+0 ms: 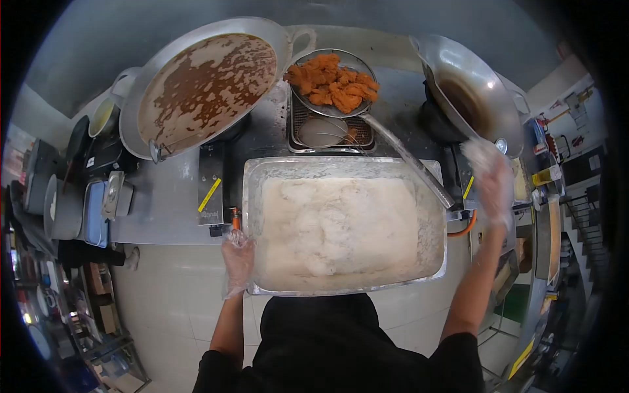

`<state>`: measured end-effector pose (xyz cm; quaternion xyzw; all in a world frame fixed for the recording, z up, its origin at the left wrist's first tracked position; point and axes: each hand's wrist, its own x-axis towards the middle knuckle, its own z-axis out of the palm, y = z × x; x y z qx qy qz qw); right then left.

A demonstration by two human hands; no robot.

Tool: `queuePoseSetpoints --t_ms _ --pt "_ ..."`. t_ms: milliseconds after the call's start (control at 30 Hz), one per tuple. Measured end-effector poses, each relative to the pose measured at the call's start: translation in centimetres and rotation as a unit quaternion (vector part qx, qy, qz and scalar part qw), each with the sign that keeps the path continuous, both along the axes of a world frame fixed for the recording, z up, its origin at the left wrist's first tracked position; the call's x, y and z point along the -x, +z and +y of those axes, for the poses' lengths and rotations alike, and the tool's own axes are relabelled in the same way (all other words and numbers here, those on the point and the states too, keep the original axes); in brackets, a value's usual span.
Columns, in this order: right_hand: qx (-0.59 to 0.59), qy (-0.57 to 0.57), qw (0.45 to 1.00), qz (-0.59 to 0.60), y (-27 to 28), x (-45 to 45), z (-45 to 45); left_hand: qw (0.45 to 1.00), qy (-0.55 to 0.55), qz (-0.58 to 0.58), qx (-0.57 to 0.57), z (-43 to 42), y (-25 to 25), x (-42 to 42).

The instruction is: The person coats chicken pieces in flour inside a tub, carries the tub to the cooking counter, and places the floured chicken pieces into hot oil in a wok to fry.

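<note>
A metal tray of white flour lies in front of me, its near end past the counter edge. My left hand, in a clear plastic glove, is beside the tray's left rim, just below an orange hose fitting. Its fingers look curled in, but what they hold, if anything, is hidden. My right hand, also gloved, is raised right of the tray, in front of the right wok; motion smears its fingers. Behind the tray, a long-handled strainer holds orange-brown fried pieces.
A large wok of foamy brown oil stands at the back left. Under the strainer is a wire rack. At the left are a blue tray and a pot. An orange hose curves beside the tray's right side.
</note>
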<state>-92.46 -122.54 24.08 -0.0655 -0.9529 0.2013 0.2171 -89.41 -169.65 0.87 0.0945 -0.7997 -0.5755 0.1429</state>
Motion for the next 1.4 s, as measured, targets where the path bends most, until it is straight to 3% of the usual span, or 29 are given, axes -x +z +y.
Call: queuePoseSetpoints --t_ms 33,67,133,167,267,367,467,567,767,867,933,1000,1033,1200,1267,1333,1400 --pt "-0.001 -0.013 0.997 -0.079 -1.5 3.1 -2.0 1.0 0.0 0.003 -0.018 -0.3 -1.1 -0.2" --pt "-0.164 0.102 0.98 0.044 -7.8 6.7 0.0 0.999 0.002 0.008 -0.036 -0.4 -1.7 -0.2" --pt "-0.126 0.154 0.94 -0.277 -7.5 13.7 -7.7 0.999 -0.003 -0.046 -0.007 0.0 0.0 0.0" --pt "-0.202 0.148 0.909 -0.334 -13.3 17.8 -7.8 0.997 -0.005 -0.07 0.009 0.1 1.0 0.4" --pt "-0.234 0.141 0.831 -0.485 -19.7 21.3 -8.4 0.998 -0.005 -0.057 -0.036 0.1 1.3 0.2" --pt "-0.241 0.184 0.801 -0.517 -22.8 22.8 -7.2 0.983 0.018 -0.052 -0.177 -0.4 -1.4 0.0" --pt "-0.211 0.223 0.794 -0.525 -23.8 22.9 -5.5 0.974 -0.012 -0.046 -0.22 -0.8 -2.3 -0.2" --pt "-0.16 0.246 0.795 -0.53 -24.1 22.3 -3.5 0.997 -0.007 -0.08 0.001 -0.4 1.9 0.0" --pt "0.013 0.28 0.829 -0.483 -29.0 22.9 1.5 0.995 0.025 -0.099 0.002 0.3 2.5 0.2" --pt "-0.123 0.293 0.85 -0.42 -19.2 21.3 -5.2 0.991 0.011 -0.132 0.012 -0.5 1.3 -0.6" --pt "-0.062 0.242 0.902 -0.353 -14.5 19.9 -7.2 0.993 0.008 -0.113 -0.016 -0.7 0.6 -0.6" --pt "-0.154 0.263 0.92 -0.245 -13.1 20.0 -6.5 0.992 0.013 -0.117 -0.039 -0.8 0.0 -1.1" --pt "-0.146 0.232 0.932 -0.236 -9.5 18.2 -7.7 0.991 0.014 -0.125 -0.046 -0.8 -0.1 -0.8" --pt "-0.202 0.231 0.942 -0.132 -1.6 15.7 -2.9 0.997 0.019 -0.039 -0.066 -0.7 -2.3 1.6" --pt "-0.244 0.169 0.949 -0.107 0.6 15.7 0.8 0.994 -0.006 -0.009 -0.112 -1.2 -3.0 3.0" --pt "-0.229 0.112 0.96 -0.113 4.5 15.5 2.7 0.996 -0.044 0.006 -0.08 -1.6 -1.1 3.9" --pt "-0.311 0.125 0.941 -0.045 7.4 17.2 4.3 0.997 -0.069 0.0 -0.043 -1.9 0.5 4.3"
